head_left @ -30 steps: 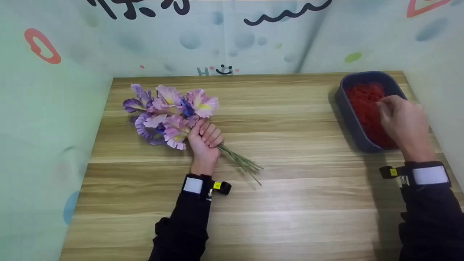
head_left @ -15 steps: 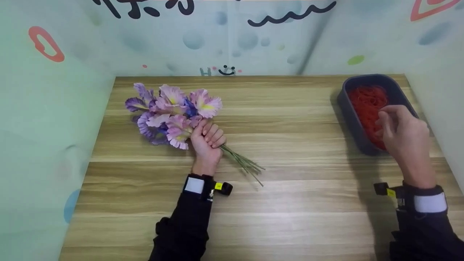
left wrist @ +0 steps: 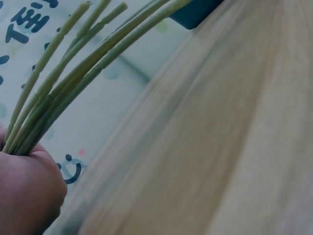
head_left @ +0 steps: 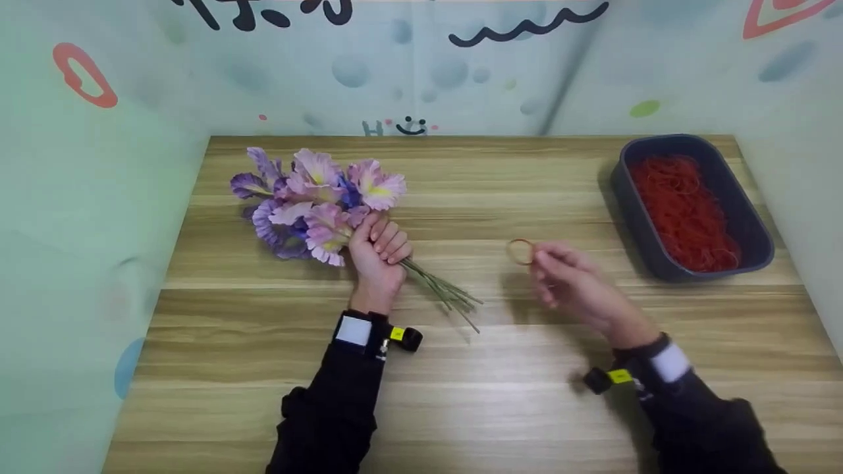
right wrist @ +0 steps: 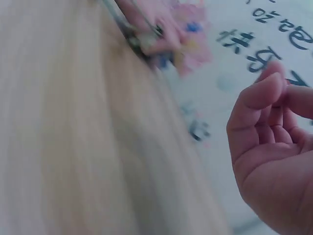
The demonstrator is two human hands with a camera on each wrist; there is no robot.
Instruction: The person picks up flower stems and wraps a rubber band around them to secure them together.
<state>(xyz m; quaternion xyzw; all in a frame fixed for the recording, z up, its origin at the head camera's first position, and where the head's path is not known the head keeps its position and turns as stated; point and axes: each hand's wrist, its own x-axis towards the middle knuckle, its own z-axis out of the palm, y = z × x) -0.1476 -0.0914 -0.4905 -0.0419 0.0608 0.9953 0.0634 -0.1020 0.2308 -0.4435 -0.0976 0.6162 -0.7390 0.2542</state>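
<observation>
A: How is the bunch of purple and pink flowers supported?

B: The left hand is clamped round its green stems, just below the blossoms. Gripping there presumably keeps the stems gathered, while their ends spread past the fist on the side of the right hand. Whether the blossoms bear on the desk cannot be told.

A: And the right hand?

B: Apart from the left, with thumb and fingertips pinching one thin reddish ring, apparently a rubber band. Only its edge is caught, so the loop stands out ahead of the fingers, which likely leaves its opening free. It is held between the stems and the dark box, touching neither.

A: Why does the box stand where it does?

B: It sits at the far right of the desk, its heap of red bands uncovered. The place seems suited to the right hand's reach and well apart from the flowers. In the right wrist view the pinch shows, though the ring is hard to make out.
</observation>
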